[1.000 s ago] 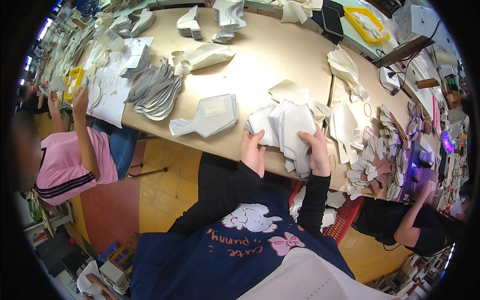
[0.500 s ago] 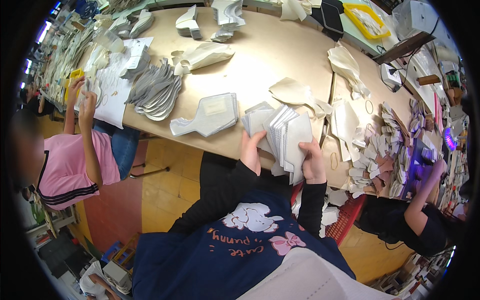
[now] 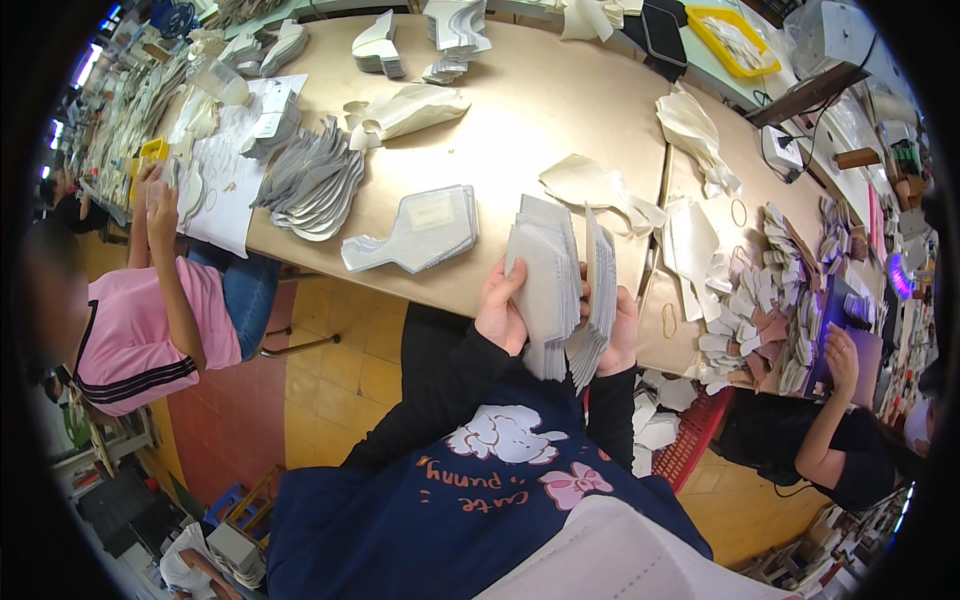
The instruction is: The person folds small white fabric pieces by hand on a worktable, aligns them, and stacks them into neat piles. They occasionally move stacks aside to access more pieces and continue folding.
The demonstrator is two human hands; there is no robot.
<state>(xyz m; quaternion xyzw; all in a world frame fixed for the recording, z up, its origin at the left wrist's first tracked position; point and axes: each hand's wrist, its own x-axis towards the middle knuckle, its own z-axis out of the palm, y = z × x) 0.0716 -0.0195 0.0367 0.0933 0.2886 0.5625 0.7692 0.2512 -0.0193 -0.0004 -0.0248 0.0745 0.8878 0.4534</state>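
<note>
My left hand [image 3: 502,310] is closed around a thick stack of light grey cut pieces [image 3: 543,280], its thumb lying on the front sheet. Beside it, my right hand [image 3: 621,335] grips a thinner bundle of the same grey pieces [image 3: 599,290], turned edge-on. A narrow gap parts the two bundles at the top; lower down they nearly touch. Both are held upright over the table's front edge. To the left lies a neat pile of grey paddle-shaped pieces [image 3: 420,230] with a pale label-like patch on top. Most of my right fingers are hidden behind the bundle.
Cream crumpled pieces [image 3: 600,192] lie just beyond my hands. A fanned grey pile [image 3: 315,180] is farther left. Many small scraps [image 3: 760,320] cover the right side, by a red basket [image 3: 690,440]. A person in pink [image 3: 150,330] sits left; another person's hand [image 3: 842,360] works at right.
The fanned stack has been squared up and split into two bundles, one in each hand. My right hand's bundle has turned edge-on. The co-workers' hands have shifted.
</note>
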